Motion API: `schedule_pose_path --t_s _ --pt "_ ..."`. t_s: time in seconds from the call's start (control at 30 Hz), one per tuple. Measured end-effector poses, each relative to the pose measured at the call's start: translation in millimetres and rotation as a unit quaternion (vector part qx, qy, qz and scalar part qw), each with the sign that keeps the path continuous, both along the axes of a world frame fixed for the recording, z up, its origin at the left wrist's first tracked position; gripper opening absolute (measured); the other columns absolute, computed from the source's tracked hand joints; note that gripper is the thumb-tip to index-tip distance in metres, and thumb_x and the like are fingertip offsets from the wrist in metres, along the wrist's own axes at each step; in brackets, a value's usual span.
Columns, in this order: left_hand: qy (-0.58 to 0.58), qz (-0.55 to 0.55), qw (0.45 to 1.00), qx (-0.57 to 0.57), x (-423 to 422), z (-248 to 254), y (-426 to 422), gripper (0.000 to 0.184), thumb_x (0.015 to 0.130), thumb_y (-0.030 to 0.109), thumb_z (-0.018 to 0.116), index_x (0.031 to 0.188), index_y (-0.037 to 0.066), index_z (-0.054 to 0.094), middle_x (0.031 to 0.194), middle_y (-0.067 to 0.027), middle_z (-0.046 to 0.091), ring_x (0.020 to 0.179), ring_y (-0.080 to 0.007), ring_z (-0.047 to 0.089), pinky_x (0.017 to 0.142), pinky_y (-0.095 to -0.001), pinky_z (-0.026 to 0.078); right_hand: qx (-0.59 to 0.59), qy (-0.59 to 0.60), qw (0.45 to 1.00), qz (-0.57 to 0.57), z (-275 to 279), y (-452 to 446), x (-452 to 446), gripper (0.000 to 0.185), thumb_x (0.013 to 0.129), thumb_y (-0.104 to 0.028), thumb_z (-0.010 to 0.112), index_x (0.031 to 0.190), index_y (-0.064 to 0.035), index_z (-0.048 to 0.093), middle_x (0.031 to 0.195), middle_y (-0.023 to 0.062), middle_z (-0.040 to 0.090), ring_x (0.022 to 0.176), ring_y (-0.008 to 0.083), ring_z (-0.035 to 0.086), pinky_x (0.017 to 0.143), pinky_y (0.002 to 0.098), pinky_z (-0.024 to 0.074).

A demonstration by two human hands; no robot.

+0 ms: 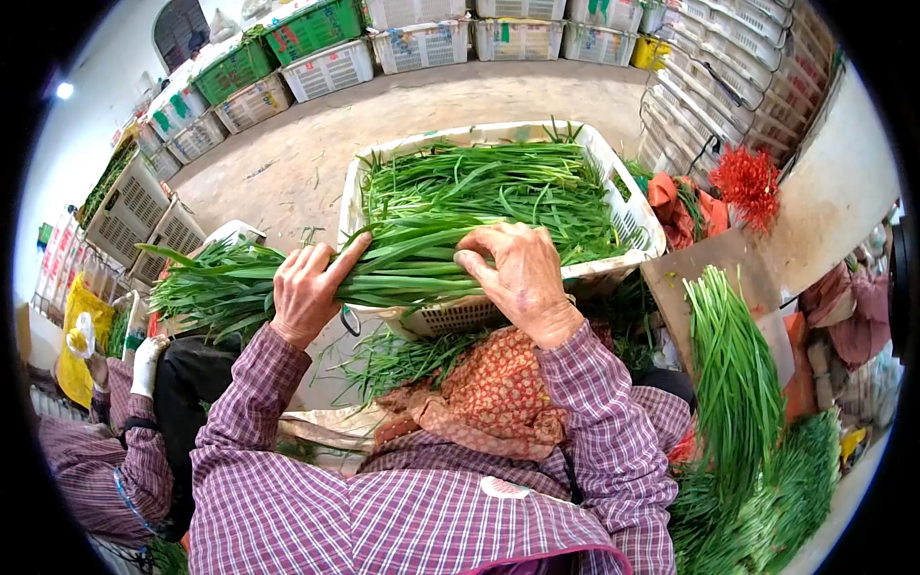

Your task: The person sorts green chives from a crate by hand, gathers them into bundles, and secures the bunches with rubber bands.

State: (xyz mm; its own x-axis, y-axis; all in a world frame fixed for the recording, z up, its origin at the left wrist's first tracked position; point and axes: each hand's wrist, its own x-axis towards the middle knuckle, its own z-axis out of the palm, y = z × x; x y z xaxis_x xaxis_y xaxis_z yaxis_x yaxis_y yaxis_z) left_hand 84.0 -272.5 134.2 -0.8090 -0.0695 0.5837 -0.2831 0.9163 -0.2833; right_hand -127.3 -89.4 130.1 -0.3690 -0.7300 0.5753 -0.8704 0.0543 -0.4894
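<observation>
A bunch of long, flat-leaved garlic chives (407, 264) lies crosswise in front of me, over the near edge of a white plastic crate (649, 227). My left hand (311, 287) is closed around the bunch, with its index finger stretched along the leaves. The leafy end spreads out to the left of that hand. At the right end of the bunch, my right hand (522, 273) grips with curled fingers, its thumb against the leaves. More chives (489, 177) fill the crate behind both hands. Part of the bunch is hidden under my fingers.
Another chive bunch (733, 374) leans over a board (685, 268) at right, above a larger chive pile (795, 489). Red ties (746, 182) hang nearby. A co-worker's white glove (149, 364) shows at left. Stacked crates (422, 46) line the back; loose chives (402, 359) lie below.
</observation>
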Motion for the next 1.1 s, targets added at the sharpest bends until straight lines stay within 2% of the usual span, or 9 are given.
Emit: schedule_pose_path --t_s 0.23,0.53,0.6,0.73,0.8,0.87,0.93,1.0,1.1 --pt "-0.043 -0.011 0.999 0.014 -3 -8 2 0.073 0.070 0.003 0.064 0.138 0.025 0.047 0.076 -0.0043 0.048 0.070 -0.0213 0.054 0.066 -0.0350 0.047 0.036 0.144 0.986 -0.076 -18 -4 4 0.011 0.083 -0.016 0.062 0.086 -0.0079 0.055 0.077 0.0064 0.059 0.073 0.0218 0.062 0.062 0.0346 0.0491" --pt "-0.086 0.017 0.996 0.034 -2 -15 2 0.065 0.075 0.016 0.069 0.137 0.022 0.049 0.073 -0.0057 0.051 0.064 -0.0233 0.056 0.062 -0.0350 0.046 0.137 0.214 0.952 -0.171 -52 -11 -26 0.015 0.085 -0.007 0.057 0.098 -0.0010 0.052 0.083 0.0108 0.057 0.071 0.0176 0.062 0.054 0.0277 0.0530" --pt "-0.072 0.021 0.994 0.085 7 -18 -6 0.075 0.071 0.006 0.067 0.140 0.026 0.044 0.071 -0.0053 0.052 0.065 -0.0230 0.057 0.062 -0.0363 0.047 0.208 0.220 0.927 -0.222 -64 -6 -50 0.019 0.087 -0.004 0.055 0.105 0.0007 0.053 0.086 0.0133 0.059 0.069 0.0160 0.061 0.053 0.0279 0.0545" --pt "0.005 0.050 0.970 0.238 38 -14 -32 0.065 0.066 0.011 0.075 0.127 0.016 0.055 0.084 -0.0119 0.067 0.076 -0.0290 0.067 0.066 -0.0377 0.052 0.228 0.152 0.919 -0.282 -84 48 -104 0.011 0.084 0.004 0.053 0.095 0.0020 0.054 0.086 0.0164 0.061 0.072 0.0246 0.066 0.056 0.0346 0.0559" --pt "0.017 0.029 0.892 0.451 51 -13 -48 0.049 0.067 0.006 0.070 0.115 0.004 0.059 0.090 -0.0131 0.069 0.081 -0.0213 0.068 0.074 -0.0317 0.052 0.188 0.188 0.925 -0.271 -92 69 -109 0.006 0.085 -0.001 0.056 0.090 0.0007 0.055 0.082 0.0175 0.063 0.069 0.0287 0.066 0.057 0.0366 0.0545" --pt "0.038 -0.021 0.764 0.644 58 -22 -59 0.046 0.067 0.003 0.068 0.112 0.000 0.060 0.095 -0.0083 0.068 0.085 -0.0146 0.063 0.078 -0.0291 0.050 0.280 0.152 0.921 -0.224 -89 75 -96 0.011 0.085 -0.009 0.058 0.092 0.0000 0.061 0.084 0.0187 0.064 0.069 0.0305 0.066 0.059 0.0392 0.0540" --pt "0.042 -0.020 0.650 0.759 52 -11 -44 0.048 0.066 -0.001 0.069 0.113 0.001 0.059 0.101 -0.0052 0.065 0.088 -0.0158 0.060 0.082 -0.0280 0.049 0.507 0.041 0.849 -0.142 -59 62 -69 0.019 0.085 -0.018 0.060 0.095 -0.0030 0.067 0.088 0.0169 0.064 0.077 0.0305 0.066 0.069 0.0438 0.0527" --pt "0.095 -0.019 0.571 0.815 42 -13 -28 0.056 0.064 -0.001 0.073 0.118 0.001 0.056 0.103 -0.0055 0.064 0.088 -0.0171 0.061 0.081 -0.0283 0.049 0.404 0.103 0.900 -0.129 -67 65 -48 0.020 0.085 -0.026 0.062 0.095 -0.0112 0.070 0.094 0.0115 0.066 0.092 0.0292 0.062 0.083 0.0485 0.0449" --pt "0.059 -0.053 0.555 0.828 31 -25 -31 0.062 0.062 -0.002 0.074 0.121 0.002 0.054 0.104 -0.0053 0.063 0.091 -0.0178 0.060 0.084 -0.0294 0.048 0.277 0.121 0.949 -0.093 -46 55 -41 0.014 0.086 -0.024 0.062 0.090 -0.0124 0.069 0.090 0.0091 0.066 0.086 0.0274 0.063 0.077 0.0458 0.0463"
